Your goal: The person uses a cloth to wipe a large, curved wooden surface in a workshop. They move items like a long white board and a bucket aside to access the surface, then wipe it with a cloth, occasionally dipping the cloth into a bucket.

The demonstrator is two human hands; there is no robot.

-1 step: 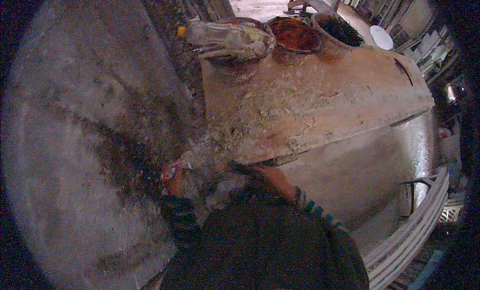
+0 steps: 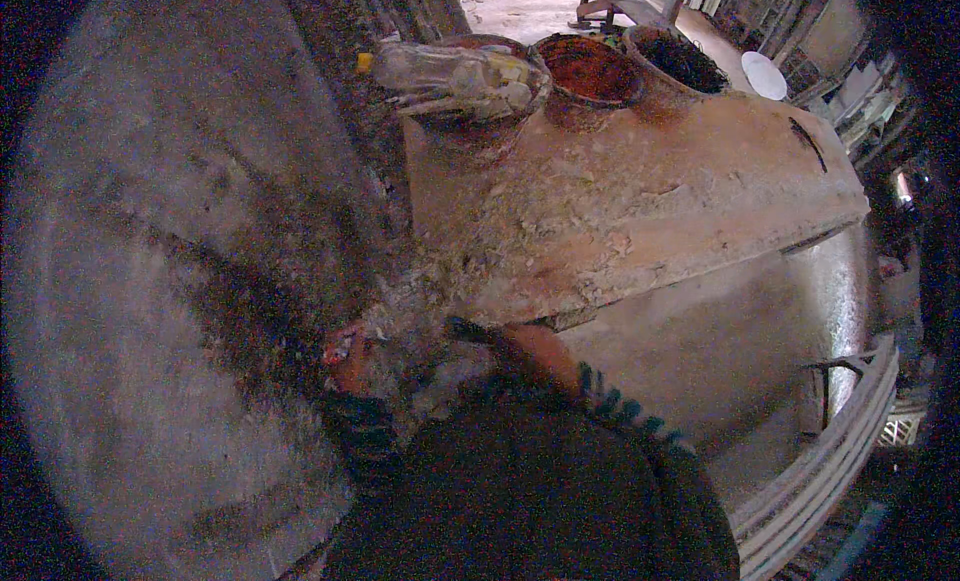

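Note:
My left hand (image 2: 347, 373) is low at the table's near left corner, beside a small red and whitish patch (image 2: 342, 343) that I cannot identify. Its fingers look curled, but dim light and grain hide what they hold. To its right, my right hand (image 2: 540, 349) is closed around a dark, slim tool (image 2: 472, 331), pointing left; its kind is unclear. A greyish, rumpled mass (image 2: 400, 369) lies between the two hands, in front of my dark clothing. Pale crumbly debris (image 2: 540, 231) is strewn over the brown tabletop (image 2: 740, 166).
Along the far edge lie a clear plastic bottle with a yellow cap (image 2: 440, 73), a reddish-brown bowl (image 2: 588, 71) and a container of dark stringy stuff (image 2: 682, 63). A white disc (image 2: 764, 76) is behind them. A curved slatted rail (image 2: 840, 461) stands at right; a grey surface (image 2: 130, 311) fills the left.
My right hand has shifted slightly left with the dark tool, whose tip sits a little higher. My left hand has barely moved.

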